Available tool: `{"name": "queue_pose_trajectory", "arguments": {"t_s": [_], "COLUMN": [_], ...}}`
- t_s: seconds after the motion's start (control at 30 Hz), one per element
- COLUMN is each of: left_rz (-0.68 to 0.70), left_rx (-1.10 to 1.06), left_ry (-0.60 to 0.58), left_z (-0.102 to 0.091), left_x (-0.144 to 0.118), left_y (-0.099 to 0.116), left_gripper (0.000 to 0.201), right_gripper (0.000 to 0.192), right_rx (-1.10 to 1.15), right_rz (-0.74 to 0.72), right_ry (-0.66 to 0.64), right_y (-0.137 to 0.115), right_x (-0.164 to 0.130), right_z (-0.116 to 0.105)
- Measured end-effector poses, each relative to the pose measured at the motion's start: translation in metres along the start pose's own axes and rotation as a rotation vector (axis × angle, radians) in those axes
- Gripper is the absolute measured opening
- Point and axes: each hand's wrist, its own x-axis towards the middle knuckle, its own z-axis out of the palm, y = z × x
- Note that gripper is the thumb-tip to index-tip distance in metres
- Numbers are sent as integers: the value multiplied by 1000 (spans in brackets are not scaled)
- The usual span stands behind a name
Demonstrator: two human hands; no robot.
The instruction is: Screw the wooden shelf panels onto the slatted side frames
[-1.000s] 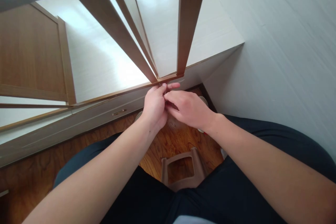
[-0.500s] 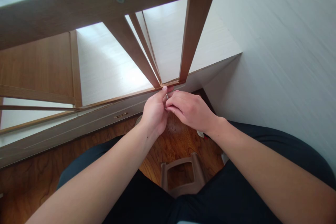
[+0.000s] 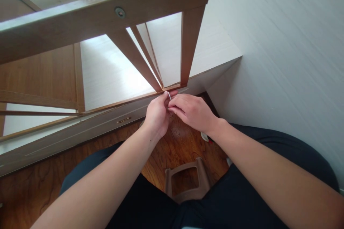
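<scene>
My left hand (image 3: 157, 114) and my right hand (image 3: 192, 111) meet at the low corner of a brown wooden frame (image 3: 172, 86), where two slats join a bottom rail. A thin silver pin-like tool (image 3: 169, 96) sticks up between the fingertips of both hands, its tip at the rail. My left thumb and forefinger pinch it, and my right fingers close around its lower part. Whether it is a key or a screw I cannot tell.
The frame's top rail (image 3: 107, 18) with a round metal fitting (image 3: 120, 12) crosses overhead. A white platform (image 3: 115, 75) lies behind, a white wall (image 3: 290, 61) on the right. Below are wood flooring (image 3: 185, 146), a brown plastic stool (image 3: 186, 179) and my dark-trousered knees.
The view has tilted up, bringing the top rail and its fitting into sight. My hands have closed together and the silver pin now shows between the fingertips.
</scene>
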Motion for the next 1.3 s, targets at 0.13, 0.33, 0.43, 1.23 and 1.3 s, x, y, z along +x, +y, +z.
{"name": "queue_pose_trajectory", "arguments": {"t_s": [0.13,0.33,0.43,1.23,1.3], "left_rz": [-13,-69,-71,-22,-20], "left_rx": [-1,11,-9,-2,1], "left_ry": [-6,-23,-22,-30,-45], "left_z": [1,1,1,2,2], "left_x": [1,2,2,2,1], "left_y": [1,4,4,-2,-3], "left_gripper": [26,32,30,13,12], "right_gripper": [13,16,15,14,13], "right_rx": [4,-44,-63,-16,-10], "right_rz": [-7,-12,-3,9,12], "right_ry": [-28,-48,-43,1,12], "right_y": [1,0,1,0,1], "right_x": [0,-1,-2,-2,-2], "right_z": [1,4,6,10,12]}}
